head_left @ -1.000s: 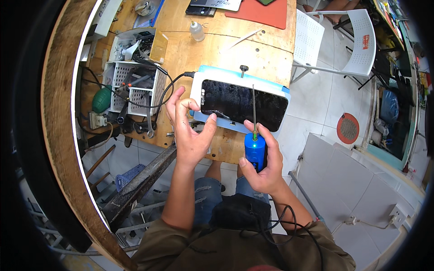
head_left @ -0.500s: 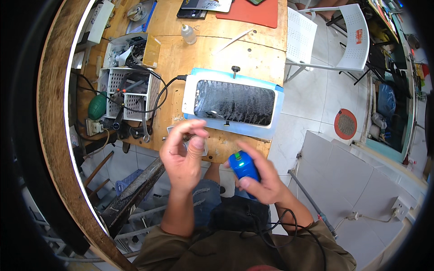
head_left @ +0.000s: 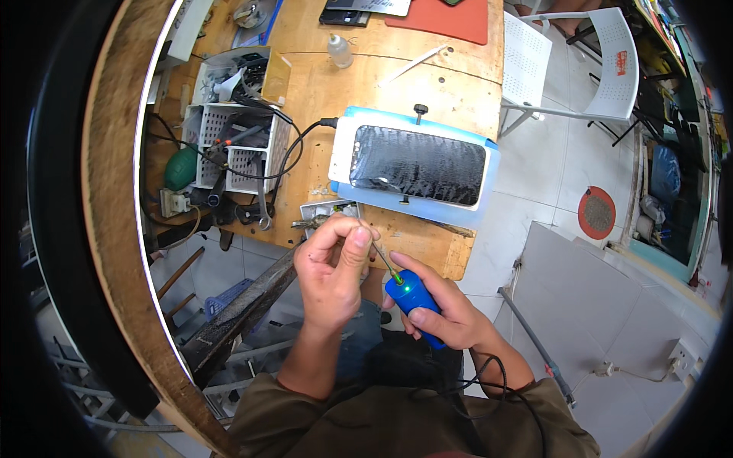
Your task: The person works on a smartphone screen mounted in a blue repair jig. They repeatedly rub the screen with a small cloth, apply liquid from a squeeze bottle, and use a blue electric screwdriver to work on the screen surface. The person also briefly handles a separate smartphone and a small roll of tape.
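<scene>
My right hand point(head_left: 450, 314) is wrapped around a blue handheld electric tool point(head_left: 416, 294) with a green tip and a lit green light. From that tip a thin metal rod point(head_left: 383, 258) runs up toward my left hand point(head_left: 333, 267). The left thumb and forefinger are pinched together at the rod's far end. Beyond both hands, a dark phone screen point(head_left: 418, 166) with a streaky surface lies on a white plate device point(head_left: 342, 160). A light-blue mat point(head_left: 466, 217) is under the plate, and a black knob point(head_left: 420, 111) stands at its far edge.
Left of the plate stand a white basket of tools point(head_left: 243, 162), a wrench point(head_left: 263, 202) and a green rubber bulb point(head_left: 181, 168). A black cable joins the plate's left side. Farther back are a small bottle point(head_left: 340, 52), a white stick point(head_left: 414, 64) and a red mat point(head_left: 450, 21).
My left fingers have closed into a pinch near the blue tool, and a thin rod now shows between them and its tip. The whole view has shifted, so the bench appears farther right.
</scene>
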